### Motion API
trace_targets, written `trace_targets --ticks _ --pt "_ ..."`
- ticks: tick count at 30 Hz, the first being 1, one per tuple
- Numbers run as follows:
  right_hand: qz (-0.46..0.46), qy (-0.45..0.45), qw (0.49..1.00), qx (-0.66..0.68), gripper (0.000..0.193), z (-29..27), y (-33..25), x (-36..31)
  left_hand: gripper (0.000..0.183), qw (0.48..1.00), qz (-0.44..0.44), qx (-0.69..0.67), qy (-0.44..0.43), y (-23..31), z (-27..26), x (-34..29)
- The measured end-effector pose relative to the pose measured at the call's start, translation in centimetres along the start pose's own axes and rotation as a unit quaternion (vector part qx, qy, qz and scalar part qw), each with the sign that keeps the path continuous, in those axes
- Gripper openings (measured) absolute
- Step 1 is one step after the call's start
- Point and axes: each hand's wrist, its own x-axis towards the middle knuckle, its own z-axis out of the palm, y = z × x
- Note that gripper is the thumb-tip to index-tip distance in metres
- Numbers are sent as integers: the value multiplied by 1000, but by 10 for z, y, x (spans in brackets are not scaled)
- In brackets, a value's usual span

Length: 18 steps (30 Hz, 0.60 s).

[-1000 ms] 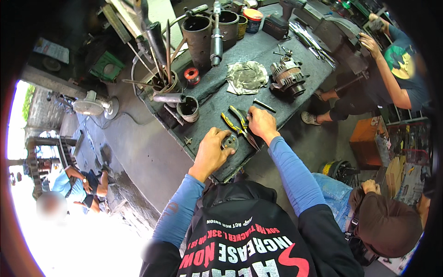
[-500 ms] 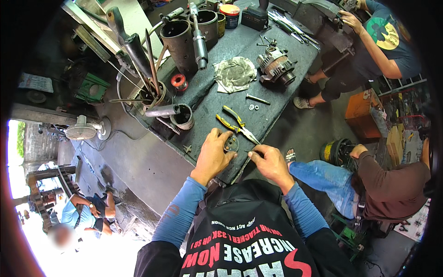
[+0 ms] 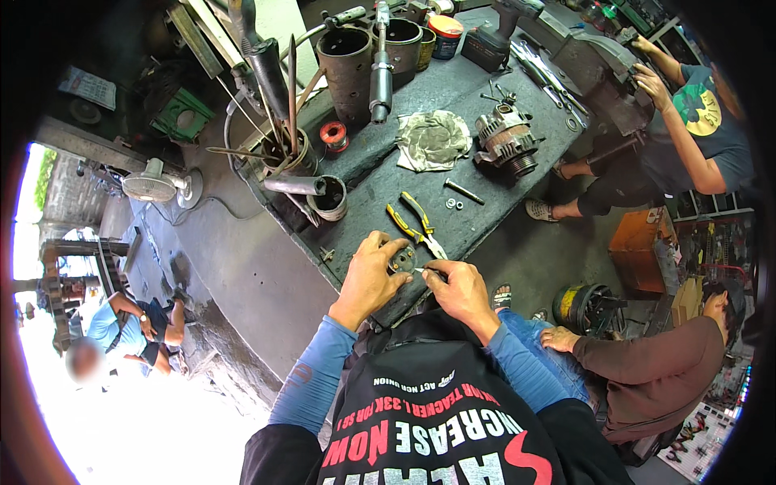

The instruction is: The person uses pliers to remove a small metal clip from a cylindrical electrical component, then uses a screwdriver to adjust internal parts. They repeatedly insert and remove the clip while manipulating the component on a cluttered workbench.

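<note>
Right hand (image 3: pixel 462 294) now apparently nearer round part (image 3: pixel 402 259)

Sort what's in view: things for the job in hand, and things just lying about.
Likely the job's:
- round metal part, in left hand
- small thin piece, in right hand
- needle-nose pliers, nearby

Apparently just lying about:
- crumpled cloth
- red spool
- electric fan

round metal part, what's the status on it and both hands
Left hand holding round metal part. Right hand close beside it, pinching something small, unclear what. Pliers lie just beyond on the bench.
</note>
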Motion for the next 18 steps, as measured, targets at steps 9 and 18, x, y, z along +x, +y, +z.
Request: trace_targets --ticks 9,18 --pt "-5 5 1000 -15 30 4 1 2 64 1000 -9 -19 -11 -2 -1 2" --pt "17 3 1000 16 28 6 -2 3 63 999 -13 -6 -32 -1 -4 5"
